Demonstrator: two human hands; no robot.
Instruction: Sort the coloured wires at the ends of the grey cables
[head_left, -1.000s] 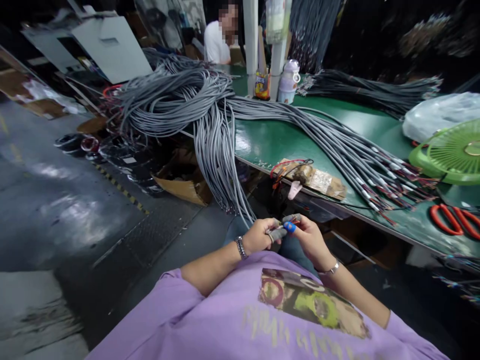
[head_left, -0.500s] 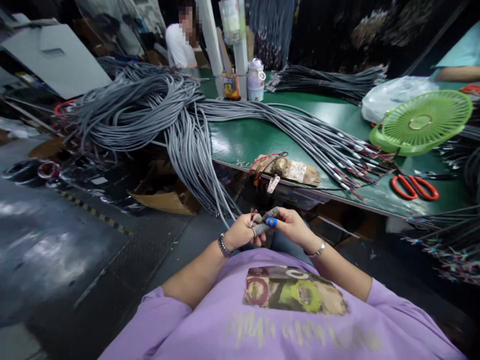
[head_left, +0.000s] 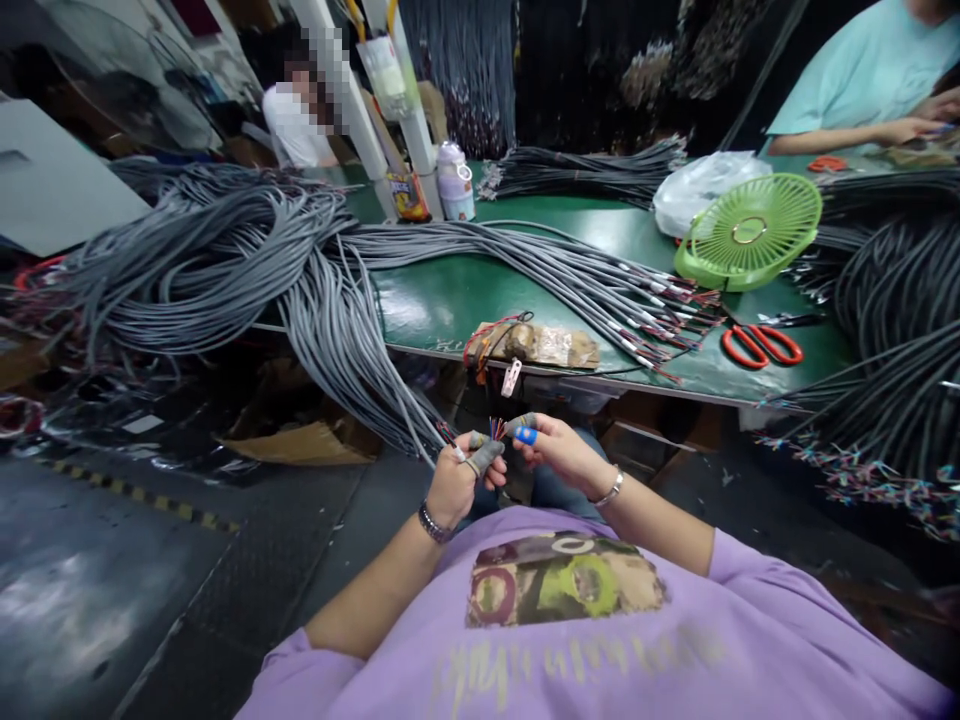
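From afar I see a purple shirt, pale lettering beside its picture, dark wristband, silver bracelet, gray finger covers.

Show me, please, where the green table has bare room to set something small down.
Bare tabletop shows between the drooping grey cables and cardboard piece; another patch lies behind the flat strands, left of the plastic bag. The right end is crowded: green fan, scissors, dark cables.

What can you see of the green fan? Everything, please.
The fan is bright green and looks plastic: a round grille of radiating slats, a ringed hub and a matching base. It sits tilted on the green table, partly overlapping a whitish plastic bag in view; whether they touch is unclear. Whether it's running can't be told.
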